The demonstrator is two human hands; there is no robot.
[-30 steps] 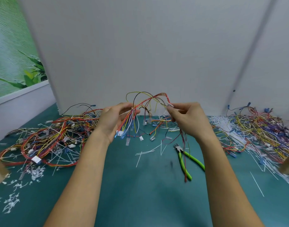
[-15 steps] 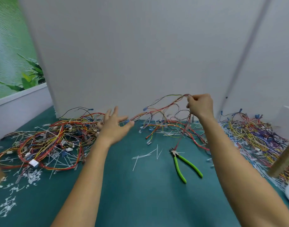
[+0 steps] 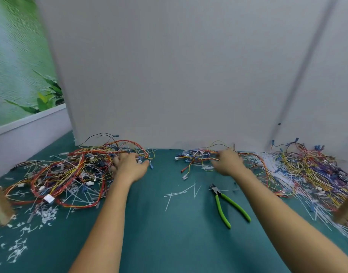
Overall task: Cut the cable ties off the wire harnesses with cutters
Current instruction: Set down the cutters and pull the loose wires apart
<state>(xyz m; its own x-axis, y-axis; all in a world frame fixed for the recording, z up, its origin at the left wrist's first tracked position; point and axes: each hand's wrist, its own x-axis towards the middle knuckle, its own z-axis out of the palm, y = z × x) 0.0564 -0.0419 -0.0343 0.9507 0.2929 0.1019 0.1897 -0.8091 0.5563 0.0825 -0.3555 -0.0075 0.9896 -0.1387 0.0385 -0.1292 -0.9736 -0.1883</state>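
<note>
cutters [image 3: 218, 194] lie free near right hand [image 3: 227, 163], perhaps gripping wires [image 3: 196, 157].

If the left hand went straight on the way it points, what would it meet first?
The left hand would run into the left pile of wire harnesses, right at its fingertips; behind that stands the grey panel. Depth is unclear.

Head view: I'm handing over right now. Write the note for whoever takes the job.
Left hand: on the left harness pile, fingers among the wires; grip unclear.
Right hand: at the middle harness, blurred; grip unclear.
Cutters: lying on the mat, in neither hand.
Done: cut ties litter the mat.
Left: probably pick a harness, take up the cutters, snip its ties.
</note>
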